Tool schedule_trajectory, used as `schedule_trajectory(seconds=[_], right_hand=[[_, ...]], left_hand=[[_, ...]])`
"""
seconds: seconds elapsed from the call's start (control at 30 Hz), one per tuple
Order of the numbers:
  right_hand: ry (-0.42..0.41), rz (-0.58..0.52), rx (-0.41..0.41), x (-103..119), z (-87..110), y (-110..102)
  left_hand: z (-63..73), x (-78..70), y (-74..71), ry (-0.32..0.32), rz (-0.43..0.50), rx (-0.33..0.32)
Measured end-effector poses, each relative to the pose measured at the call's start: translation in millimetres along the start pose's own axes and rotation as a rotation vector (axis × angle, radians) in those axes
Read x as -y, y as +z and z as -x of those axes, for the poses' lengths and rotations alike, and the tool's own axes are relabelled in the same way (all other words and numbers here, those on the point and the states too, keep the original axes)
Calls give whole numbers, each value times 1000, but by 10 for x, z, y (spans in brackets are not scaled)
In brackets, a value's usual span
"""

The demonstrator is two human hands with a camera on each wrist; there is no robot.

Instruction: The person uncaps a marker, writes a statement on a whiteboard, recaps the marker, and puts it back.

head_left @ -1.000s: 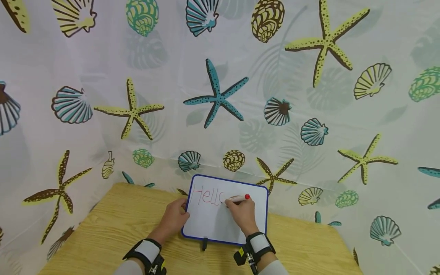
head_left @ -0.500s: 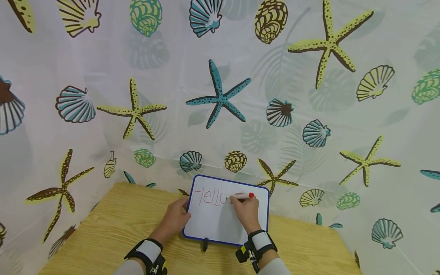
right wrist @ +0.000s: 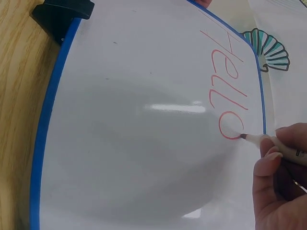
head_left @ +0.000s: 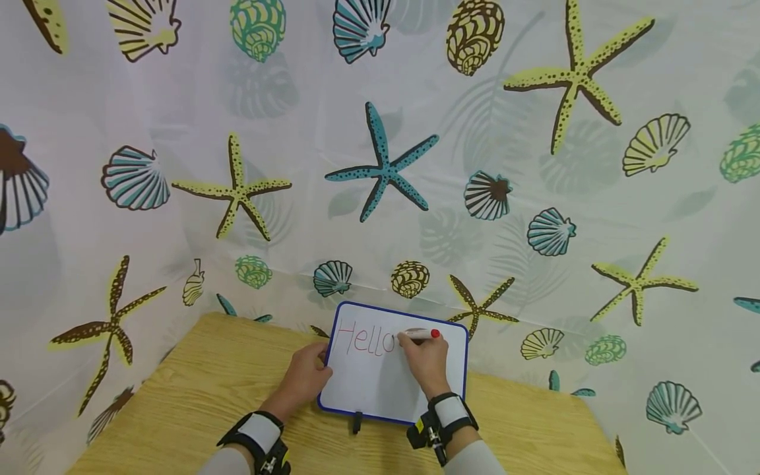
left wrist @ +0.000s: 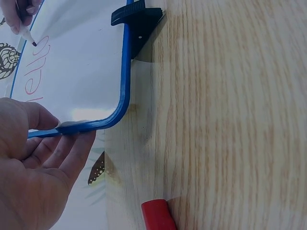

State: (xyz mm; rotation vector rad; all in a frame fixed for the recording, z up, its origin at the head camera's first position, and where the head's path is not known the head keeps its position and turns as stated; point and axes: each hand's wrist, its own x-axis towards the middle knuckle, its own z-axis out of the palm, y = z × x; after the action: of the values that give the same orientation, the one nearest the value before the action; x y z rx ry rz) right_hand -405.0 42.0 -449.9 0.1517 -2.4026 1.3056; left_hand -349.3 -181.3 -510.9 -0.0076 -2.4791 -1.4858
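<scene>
A whiteboard point(head_left: 368, 389) with a blue frame stands tilted back on the table, "Hello" written on it in thin red letters. My left hand point(head_left: 301, 377) grips its left edge, thumb on the front and fingers behind, as the left wrist view shows. My right hand point(head_left: 429, 363) pinches a white marker point(head_left: 420, 334) with a red end. In the right wrist view the dark marker tip point(right wrist: 243, 136) is right at the lower curve of the "o" point(right wrist: 220, 125), a nearly closed loop.
A black stand clip point(head_left: 357, 422) holds the board's bottom edge. On the wooden table point(left wrist: 230, 120) a red cap-like object point(left wrist: 159, 214) lies near the left wrist. A white curtain point(head_left: 279, 99) printed with starfish and shells hangs behind and beside the table.
The right hand has moved the marker slightly right, and the last letter has grown from an open curve into a rounded "o". The left hand keeps its grip on the board; the head view has shifted slightly.
</scene>
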Motion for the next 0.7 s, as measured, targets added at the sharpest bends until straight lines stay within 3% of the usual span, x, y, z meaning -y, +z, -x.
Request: schedule_trajectory(seconds=[0.7], right_hand=[[43,-19,31,67,12,66]], left_hand=[[25,-39,-29,-8,-1,11]])
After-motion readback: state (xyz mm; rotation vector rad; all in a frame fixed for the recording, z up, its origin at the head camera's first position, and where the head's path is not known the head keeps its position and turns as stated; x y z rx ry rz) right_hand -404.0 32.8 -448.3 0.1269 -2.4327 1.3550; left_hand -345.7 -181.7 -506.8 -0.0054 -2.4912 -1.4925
